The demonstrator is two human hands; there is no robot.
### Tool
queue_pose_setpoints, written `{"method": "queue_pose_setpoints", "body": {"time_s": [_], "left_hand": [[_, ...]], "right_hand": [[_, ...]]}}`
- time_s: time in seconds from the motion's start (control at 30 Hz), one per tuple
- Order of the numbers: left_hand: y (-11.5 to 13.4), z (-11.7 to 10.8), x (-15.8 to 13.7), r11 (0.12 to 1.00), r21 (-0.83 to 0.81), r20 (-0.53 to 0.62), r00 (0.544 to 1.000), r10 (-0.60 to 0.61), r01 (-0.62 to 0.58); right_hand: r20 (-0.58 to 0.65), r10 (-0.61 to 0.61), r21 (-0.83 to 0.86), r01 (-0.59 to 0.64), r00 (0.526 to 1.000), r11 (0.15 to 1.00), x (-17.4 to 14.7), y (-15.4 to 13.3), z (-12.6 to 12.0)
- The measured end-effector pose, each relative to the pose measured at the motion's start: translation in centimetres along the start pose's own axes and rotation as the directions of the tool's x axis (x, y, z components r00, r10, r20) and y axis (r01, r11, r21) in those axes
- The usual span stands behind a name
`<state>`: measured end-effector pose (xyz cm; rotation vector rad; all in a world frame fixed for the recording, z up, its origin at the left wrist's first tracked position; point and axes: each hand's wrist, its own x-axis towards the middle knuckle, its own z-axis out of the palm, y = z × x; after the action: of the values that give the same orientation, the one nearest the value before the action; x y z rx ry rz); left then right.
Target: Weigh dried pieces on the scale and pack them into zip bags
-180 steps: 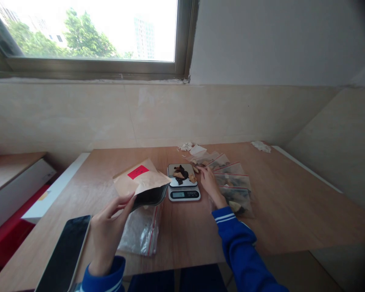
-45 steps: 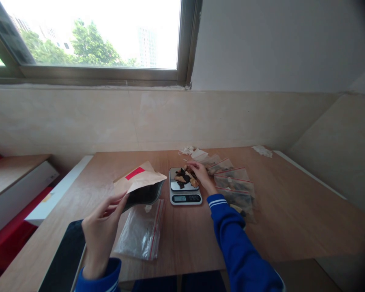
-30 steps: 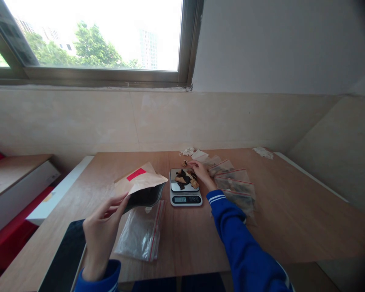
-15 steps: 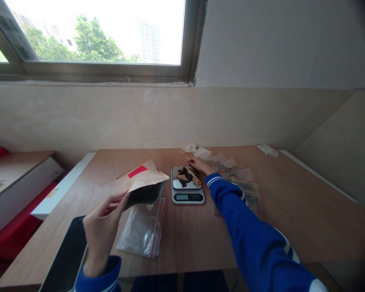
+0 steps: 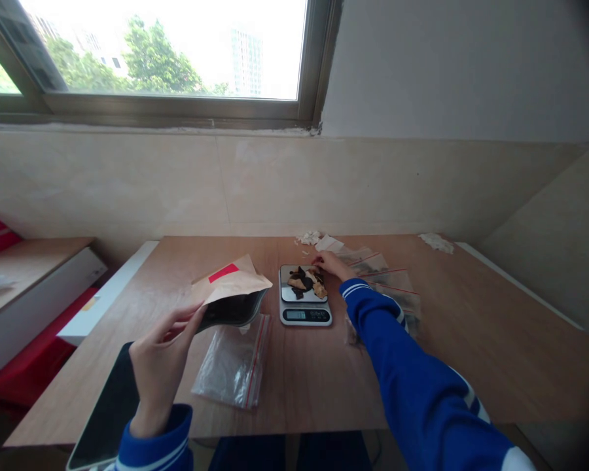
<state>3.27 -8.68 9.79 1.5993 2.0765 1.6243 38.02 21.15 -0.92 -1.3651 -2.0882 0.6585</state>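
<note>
A brown kraft-paper pouch [image 5: 240, 281] with a red label is gripped at its near edge by my left hand [image 5: 164, 353]. Its dark-lined mouth gapes toward me. On the digital kitchen scale [image 5: 305, 316] lies a small heap of dried brown, black and tan pieces [image 5: 304, 282]. My right hand [image 5: 332, 263] is at the scale's far right corner, fingers drawn together beside the heap. Whatever those fingertips may hold is too small to make out. Below the pouch lie clear zip bags [image 5: 230, 366] with red seal lines.
Several filled zip bags [image 5: 392, 281] lie under and beside my right forearm. Whitish flakes [image 5: 308, 237] and a white packet [image 5: 328, 243] are near the wall, with another pale pile [image 5: 436, 243] at back right. A dark tablet [image 5: 108, 405] sits at the left front.
My right hand has shifted a little to the right, from over the scale's back edge toward its corner. The left hand still holds the pouch. The whole view has tilted slightly.
</note>
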Motion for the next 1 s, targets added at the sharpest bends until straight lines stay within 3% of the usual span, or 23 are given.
{"method": "queue_pose_setpoints", "body": {"time_s": [0.1, 0.27, 0.4, 0.63, 0.83, 1.0], "left_hand": [[0.0, 0.1, 0.1, 1.000, 0.000, -0.013, 1.000, 0.017, -0.017], [0.1, 0.4, 0.2, 1.000, -0.003, -0.018, 1.000, 0.013, -0.013], [0.3, 0.5, 0.2, 1.000, -0.012, -0.006, 1.000, -0.003, 0.003], [0.4, 0.4, 0.3, 1.000, -0.022, -0.019, 1.000, -0.013, 0.013], [1.3, 1.0, 1.8, 0.997, -0.074, -0.045, 0.999, -0.011, 0.008], [2.5, 2.8, 4.7, 0.958, -0.273, -0.050, 0.993, -0.110, 0.093]], "right_hand": [[-0.071, -0.009, 0.016, 0.010, 0.997, 1.000, -1.2, -1.3, -1.1], [-0.278, -0.072, 0.107, 0.106, 0.958, 0.989, -5.2, -6.4, -1.7], [-0.184, -0.124, 0.218, 0.163, 0.975, 0.962, -9.8, -9.4, -0.5], [-0.132, -0.182, 0.009, 0.185, 0.974, 0.983, -12.4, -9.4, 1.6], [-0.311, -0.240, -0.014, 0.248, 0.919, 0.969, -14.3, -10.5, 1.1], [-0.381, -0.145, 0.003, 0.158, 0.913, 0.987, -20.0, -10.4, 2.2]]}}
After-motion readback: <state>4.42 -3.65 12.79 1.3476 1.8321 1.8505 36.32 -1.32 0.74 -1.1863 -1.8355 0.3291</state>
